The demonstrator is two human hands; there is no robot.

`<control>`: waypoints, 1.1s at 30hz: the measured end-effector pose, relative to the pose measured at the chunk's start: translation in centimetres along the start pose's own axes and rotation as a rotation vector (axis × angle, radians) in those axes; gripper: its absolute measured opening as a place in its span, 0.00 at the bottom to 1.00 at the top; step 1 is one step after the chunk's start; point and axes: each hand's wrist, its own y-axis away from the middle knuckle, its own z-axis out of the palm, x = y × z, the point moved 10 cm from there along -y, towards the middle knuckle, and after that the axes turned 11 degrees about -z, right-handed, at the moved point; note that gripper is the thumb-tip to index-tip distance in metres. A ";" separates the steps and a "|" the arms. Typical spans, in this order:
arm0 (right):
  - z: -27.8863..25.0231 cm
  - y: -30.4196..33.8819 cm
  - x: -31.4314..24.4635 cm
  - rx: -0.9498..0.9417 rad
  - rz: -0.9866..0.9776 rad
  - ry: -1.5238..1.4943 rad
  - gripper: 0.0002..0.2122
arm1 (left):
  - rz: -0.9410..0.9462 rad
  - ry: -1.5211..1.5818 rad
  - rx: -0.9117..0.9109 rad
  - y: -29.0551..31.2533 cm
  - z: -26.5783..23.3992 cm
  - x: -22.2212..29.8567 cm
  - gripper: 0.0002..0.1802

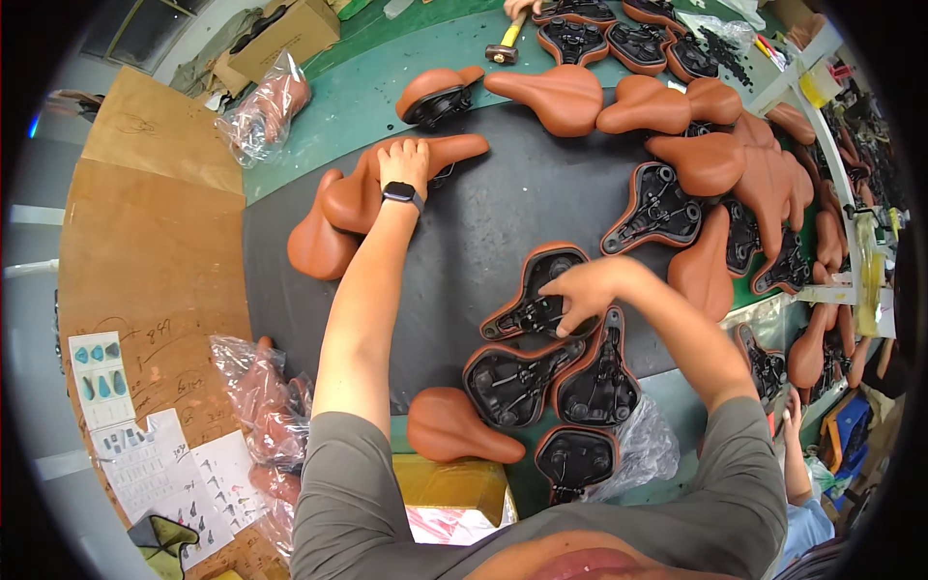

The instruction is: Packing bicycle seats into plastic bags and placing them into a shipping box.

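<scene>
My left hand [403, 162], a dark watch on its wrist, is closed over the top of a brown bicycle saddle [353, 201] at the left of the black mat. That saddle overlaps another brown saddle [319, 242]. My right hand [592, 288] is over an upturned saddle [527, 307] near the mat's front edge. Its thumb and fingers are apart above the black underside; whether they touch it I cannot tell. Close by lie two more upturned saddles, one on the left [507, 385] and one on the right [601, 382].
A brown saddle [454, 425] lies top up at the near edge. Several saddles are heaped on the right [764, 174]. Cardboard [155, 242] stands along the left, with plastic-wrapped saddles [261, 396] beside it. At the far side another person's hand [522, 8] holds a hammer [505, 48].
</scene>
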 end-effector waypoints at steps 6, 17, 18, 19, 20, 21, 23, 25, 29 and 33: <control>-17.6 0.3 15.4 0.851 0.420 0.620 0.51 | 0.171 0.246 -0.224 5.3 -5.4 8.9 0.43; -19.3 0.3 19.2 0.687 0.446 0.684 0.47 | 0.217 0.916 -0.952 26.3 -6.4 -0.1 0.46; -19.0 1.5 18.1 0.657 0.401 0.619 0.49 | 0.191 0.827 -0.998 24.7 -6.6 -0.6 0.46; -18.3 2.6 15.7 0.542 0.400 0.503 0.47 | 0.072 0.604 -0.906 22.4 -6.6 -2.4 0.42; -17.6 2.1 12.6 0.439 0.368 0.381 0.45 | 0.100 0.644 -0.279 20.6 -9.0 -5.4 0.38; -15.2 2.5 12.5 0.241 0.325 0.255 0.42 | 0.138 0.579 -0.106 17.3 -11.5 -5.5 0.49; -12.6 3.2 10.2 0.009 0.154 0.195 0.36 | 0.086 0.372 -0.113 13.1 -8.8 -6.3 0.68; -13.6 1.8 10.0 -0.087 0.279 0.042 0.37 | 0.162 0.155 -0.181 9.6 -3.6 -6.4 0.70; -21.0 -7.4 13.8 0.186 0.268 0.279 0.42 | 0.338 -0.054 -0.155 6.6 4.7 -6.6 0.47; -29.7 -15.9 13.9 1.206 -0.013 0.850 0.37 | 0.422 -0.140 -0.166 6.4 4.3 -3.9 0.34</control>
